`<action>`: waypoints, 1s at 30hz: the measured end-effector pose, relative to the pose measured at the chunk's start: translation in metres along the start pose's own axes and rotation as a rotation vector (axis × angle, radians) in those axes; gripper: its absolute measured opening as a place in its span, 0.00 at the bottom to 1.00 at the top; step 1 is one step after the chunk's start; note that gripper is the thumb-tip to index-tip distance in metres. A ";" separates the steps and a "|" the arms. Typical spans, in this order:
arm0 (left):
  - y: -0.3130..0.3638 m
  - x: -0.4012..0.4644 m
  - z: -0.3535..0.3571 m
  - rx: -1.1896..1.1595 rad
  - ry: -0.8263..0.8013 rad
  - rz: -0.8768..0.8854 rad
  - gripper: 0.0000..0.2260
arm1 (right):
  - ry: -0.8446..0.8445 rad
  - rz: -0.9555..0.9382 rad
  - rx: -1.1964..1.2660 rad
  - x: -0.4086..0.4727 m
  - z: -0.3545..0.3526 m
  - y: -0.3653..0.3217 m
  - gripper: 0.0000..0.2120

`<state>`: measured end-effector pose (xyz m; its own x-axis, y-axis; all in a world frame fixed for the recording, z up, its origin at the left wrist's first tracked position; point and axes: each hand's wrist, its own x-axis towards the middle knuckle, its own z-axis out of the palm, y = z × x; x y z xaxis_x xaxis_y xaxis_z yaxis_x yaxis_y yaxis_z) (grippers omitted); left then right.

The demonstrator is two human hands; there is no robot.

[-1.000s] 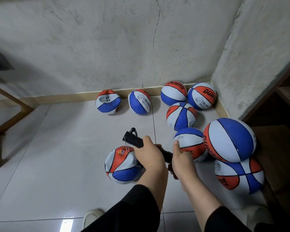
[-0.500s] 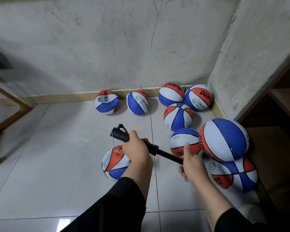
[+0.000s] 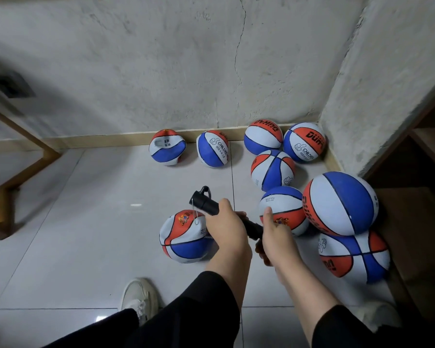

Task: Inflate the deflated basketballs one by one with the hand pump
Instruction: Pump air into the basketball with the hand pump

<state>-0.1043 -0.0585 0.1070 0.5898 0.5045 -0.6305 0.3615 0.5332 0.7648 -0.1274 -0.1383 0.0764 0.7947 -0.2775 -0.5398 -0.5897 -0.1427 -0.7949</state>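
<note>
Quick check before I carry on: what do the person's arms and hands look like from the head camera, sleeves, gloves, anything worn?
Both hands are bare: no gloves, and no rings or watch that I can make out on the left hand or right hand. Both forearms are uncovered, with black sleeves pushed up toward the elbows. No markings show on the fabric.

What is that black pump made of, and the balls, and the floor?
The pump looks like matte black plastic: dull, smooth, with a molded loop at its end. The balls, like the big one, look like rubber, though it could be a synthetic skin: colored panels, printed letters, and some are dented in. The floor looks like glazed tile: glossy, reflecting light, with thin joint lines.
</note>
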 end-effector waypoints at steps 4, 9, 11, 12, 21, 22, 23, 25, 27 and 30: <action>0.008 -0.004 0.000 0.023 -0.034 0.015 0.07 | 0.014 0.074 0.084 0.002 -0.012 0.003 0.36; 0.022 0.017 -0.009 0.015 -0.006 0.038 0.17 | 0.031 0.124 0.138 -0.001 -0.032 0.011 0.33; 0.022 0.017 -0.007 0.014 0.007 0.033 0.16 | 0.059 0.114 0.134 -0.001 -0.036 0.011 0.32; 0.020 0.016 -0.006 0.004 0.013 0.027 0.14 | 0.069 0.103 0.120 0.000 -0.036 0.011 0.32; -0.003 -0.001 0.006 -0.036 0.022 0.009 0.05 | 0.047 -0.011 -0.007 0.006 -0.004 -0.002 0.33; -0.004 0.002 0.006 -0.028 0.022 0.010 0.06 | 0.040 -0.025 -0.016 0.007 -0.001 -0.003 0.33; -0.004 0.004 0.005 -0.015 0.021 0.009 0.06 | 0.034 -0.033 -0.023 0.006 0.001 -0.003 0.33; -0.002 0.008 0.004 0.011 0.005 0.010 0.07 | 0.017 -0.023 -0.019 0.006 0.005 0.000 0.32; 0.002 0.012 0.004 0.029 -0.005 0.017 0.08 | 0.014 0.014 0.011 0.006 0.005 0.002 0.33; 0.013 0.028 0.004 -0.001 0.028 0.025 0.12 | 0.032 0.128 0.117 0.012 -0.004 0.007 0.33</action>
<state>-0.0806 -0.0407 0.0997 0.5780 0.5363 -0.6151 0.3464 0.5212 0.7800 -0.1224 -0.1467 0.0650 0.7081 -0.3171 -0.6309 -0.6637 0.0064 -0.7480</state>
